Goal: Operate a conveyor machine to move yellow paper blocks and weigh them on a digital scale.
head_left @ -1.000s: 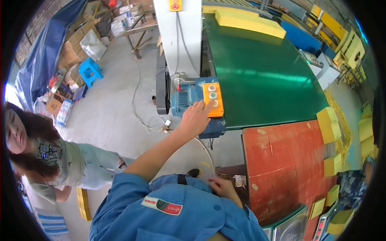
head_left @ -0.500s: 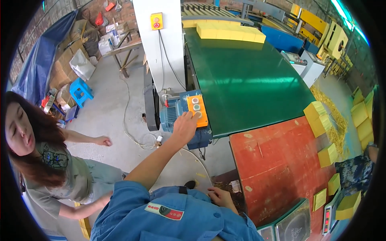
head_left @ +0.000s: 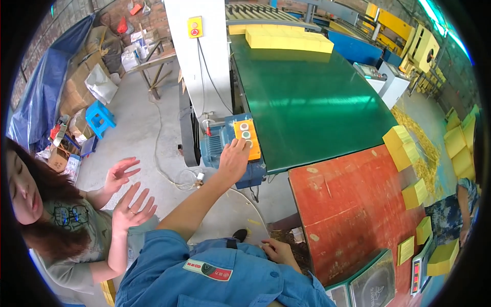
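My left hand (head_left: 235, 162) reaches out over an orange push-button box (head_left: 254, 153) with several round buttons. Its bent fingertips touch the box at the lowest button, partly covering it, and do not grip it. The box is mounted by a blue motor (head_left: 212, 147) at the near left corner of a green conveyor belt (head_left: 312, 112). My right hand (head_left: 282, 254) hangs low by my waist, its fingers loosely bent and apart, holding nothing. It is nearest to the red tabletop (head_left: 348, 204).
At the left a person (head_left: 76, 240) stands close by, both hands raised. Yellow blocks (head_left: 289, 39) lie across the belt's far end; more yellow stacks (head_left: 400, 147) edge the red tabletop. Scales (head_left: 371, 281) stand at the near right, beside another person's arm (head_left: 464, 207). A cable (head_left: 163, 169) crosses the floor.
The person at the left has raised both hands and spread their fingers. My left hand stays at the push-button box; the whole view has shifted slightly.
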